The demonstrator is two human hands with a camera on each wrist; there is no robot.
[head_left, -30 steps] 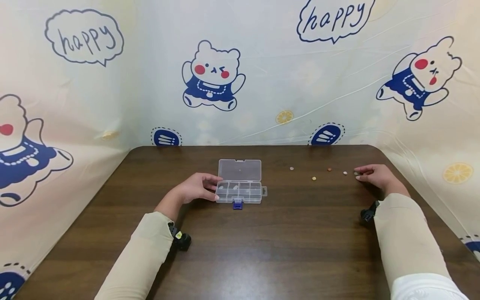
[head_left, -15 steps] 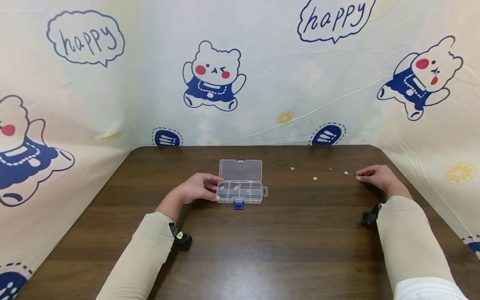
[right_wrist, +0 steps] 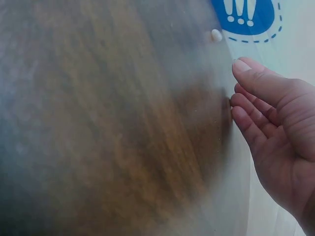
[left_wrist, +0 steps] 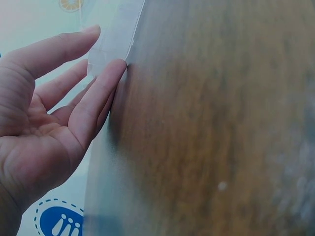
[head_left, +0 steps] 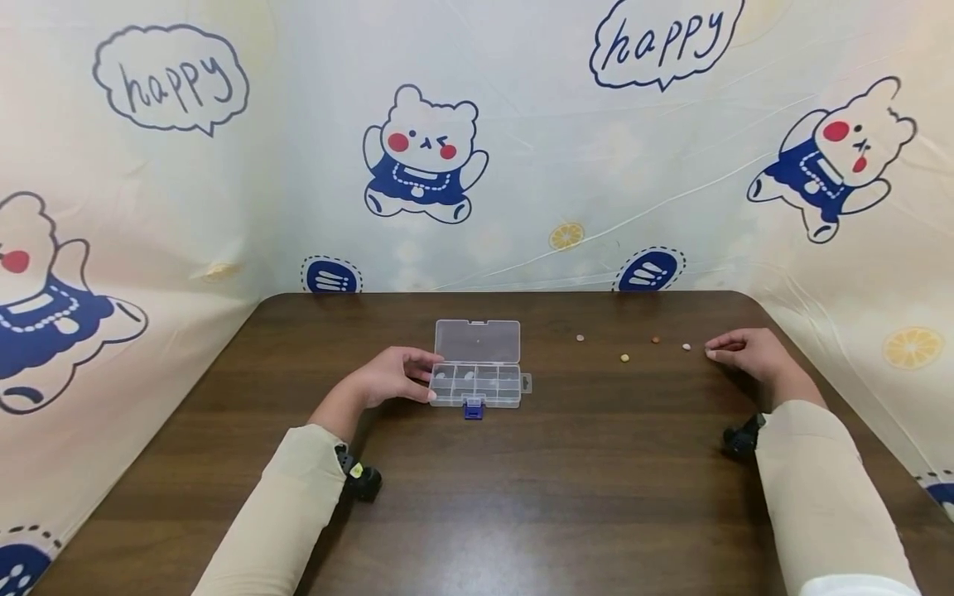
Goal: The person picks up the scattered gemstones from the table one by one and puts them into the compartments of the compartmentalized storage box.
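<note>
A clear plastic compartment box (head_left: pixel 486 386) stands on the table with its lid tipped back. Pale pebbles (head_left: pixel 469 376) lie in some of its rear compartments. My left hand (head_left: pixel 387 377) holds the box at its left side, thumb by the front corner and fingers at the back. Far to the right, my right hand (head_left: pixel 749 352) is down at the tabletop, its fingertips pinched together on a small greyish pebble that they almost wholly hide. Just left of those fingertips lies a white pebble (head_left: pixel 686 347), which is also the white pebble (right_wrist: pixel 216 35) in the right wrist view.
A reddish-brown pebble (head_left: pixel 655 339), a yellow pebble (head_left: pixel 624 358) and a pale pebble (head_left: pixel 580 338) lie between box and right hand. The box has a blue latch (head_left: pixel 473 410) at its front. A printed cloth (head_left: pixel 522 124) hangs behind the brown table (head_left: pixel 522 497).
My right fingertips have come together on the greyish pebble, which showed between them a second ago. The right wrist has shifted slightly. My left hand and the box stay put.
</note>
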